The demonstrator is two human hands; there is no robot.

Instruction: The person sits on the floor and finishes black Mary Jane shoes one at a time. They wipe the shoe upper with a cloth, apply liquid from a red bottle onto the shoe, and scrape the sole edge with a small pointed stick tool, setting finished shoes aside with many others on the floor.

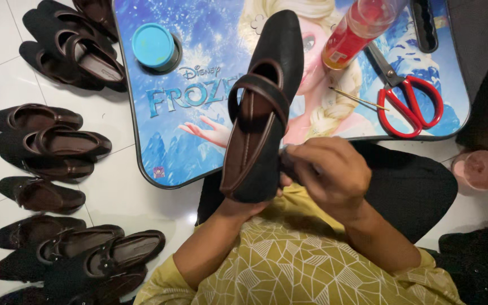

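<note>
A black flat shoe [266, 101] with a brown lining and a brown strap is held upright over my lap, toe pointing away. My left hand [244, 206] grips it from underneath at the heel, mostly hidden by the shoe. My right hand [329, 172] is curled at the shoe's heel side, fingers closed on a small dark piece at the edge. What that piece is cannot be made out.
A small lap table [170, 130] with a blue cartoon print carries a blue round tin [155, 46], a red-orange bottle [357, 28], red-handled scissors [410, 104] and a thin stick [357, 99]. Several dark shoes [52, 141] lie on the white tiled floor at left. A pink object [481, 169] sits at right.
</note>
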